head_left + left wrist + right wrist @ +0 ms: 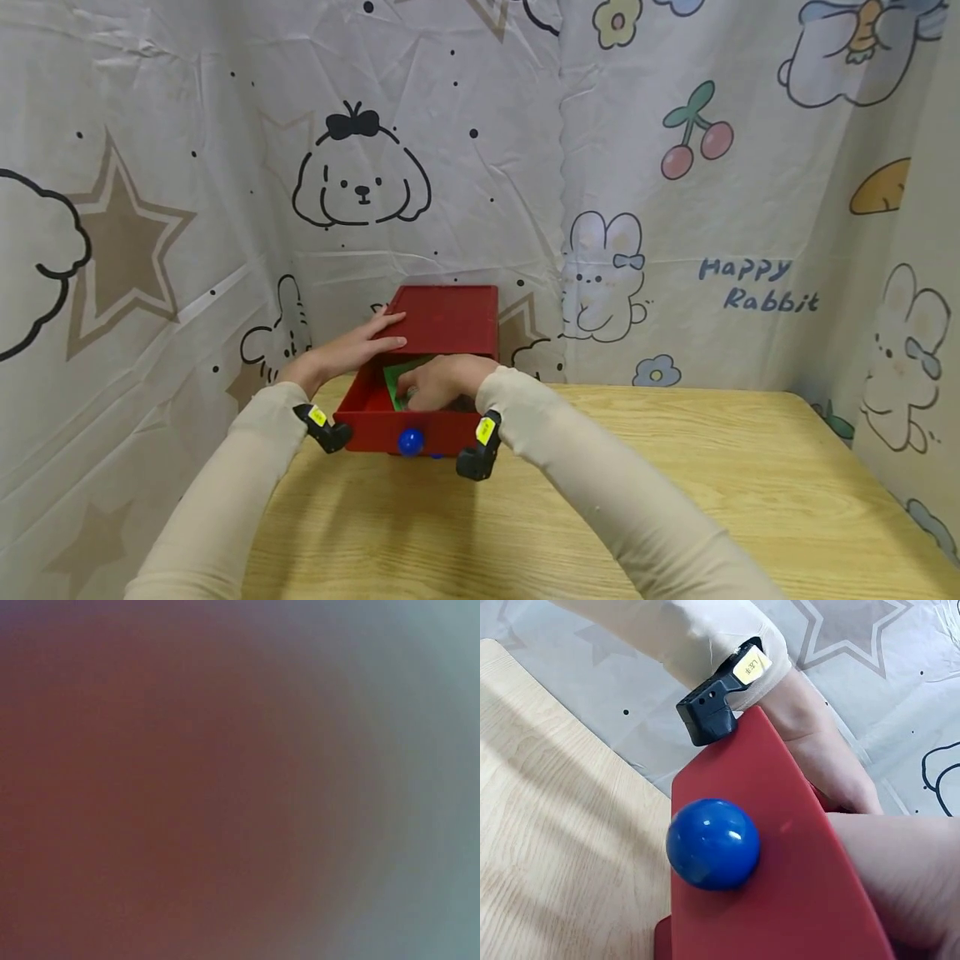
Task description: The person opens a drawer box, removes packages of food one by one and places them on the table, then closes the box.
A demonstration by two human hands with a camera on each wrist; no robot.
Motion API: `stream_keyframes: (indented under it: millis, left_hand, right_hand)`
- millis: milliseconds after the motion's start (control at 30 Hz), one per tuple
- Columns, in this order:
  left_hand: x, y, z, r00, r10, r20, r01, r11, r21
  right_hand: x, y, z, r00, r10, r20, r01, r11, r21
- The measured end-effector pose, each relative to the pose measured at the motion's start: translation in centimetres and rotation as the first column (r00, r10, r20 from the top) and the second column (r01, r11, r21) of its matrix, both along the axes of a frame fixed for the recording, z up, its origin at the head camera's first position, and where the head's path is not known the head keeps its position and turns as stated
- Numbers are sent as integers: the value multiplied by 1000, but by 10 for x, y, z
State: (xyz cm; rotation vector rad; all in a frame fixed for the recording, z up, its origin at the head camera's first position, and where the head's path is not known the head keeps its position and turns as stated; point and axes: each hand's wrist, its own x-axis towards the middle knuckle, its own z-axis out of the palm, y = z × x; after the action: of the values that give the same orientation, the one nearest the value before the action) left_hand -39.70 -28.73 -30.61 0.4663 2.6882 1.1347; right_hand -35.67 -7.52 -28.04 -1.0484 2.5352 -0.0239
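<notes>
A red box with a drawer [450, 317] stands against the back curtain, its upper drawer [371, 429] pulled out towards me. On the drawer front is a round blue knob [410, 442], seen large in the right wrist view. My left hand [356, 343] rests on the left edge of the box top, fingers extended. My right hand [442, 382] reaches down into the drawer, fingers bent beside a flat green thing [393, 379]. Its fingertips are partly hidden, so a grip is unclear. The left wrist view is only a reddish and grey blur.
The box stands on a light wooden table [637, 483]. A patterned curtain [465, 167] hangs behind and at the sides. A second blue knob [437, 456] peeks out under the open drawer. Black wrist cameras [480, 450] hang close to the drawer front.
</notes>
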Motion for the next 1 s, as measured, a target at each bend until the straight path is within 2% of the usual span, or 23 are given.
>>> stream_keyframes:
  millis: [100,200,333,533,667,1000]
  left_hand:
    - [0,-1,0,1000,5,6,-6,1000,3]
    - [1,-1,-1,1000,5,4,-5,1000,8]
    - [1,0,-2,1000,-5,-3,5,1000,9]
    - [0,2,-3,1000,-2,-9,3,1000,19]
    - [0,2,-3,1000,-9,-9,9,1000,15]
    - [0,0,2,1000,-8,-7,8,1000,-12]
  right_hand:
    - [2,-3,-3,997,5,-77,-7,999,-34]
    - [5,-6,-6,988,-52,-146,41,997,-73]
    - [9,-9,-9,975,-152,-160,137,985,-102]
    - [13,-13,-8,970,-146,-195,139,989,-51]
    - [13,-12,-4,972,-139,-190,132,990,-47]
    - [11,-7,12,988,-104,-113,83,982,-171]
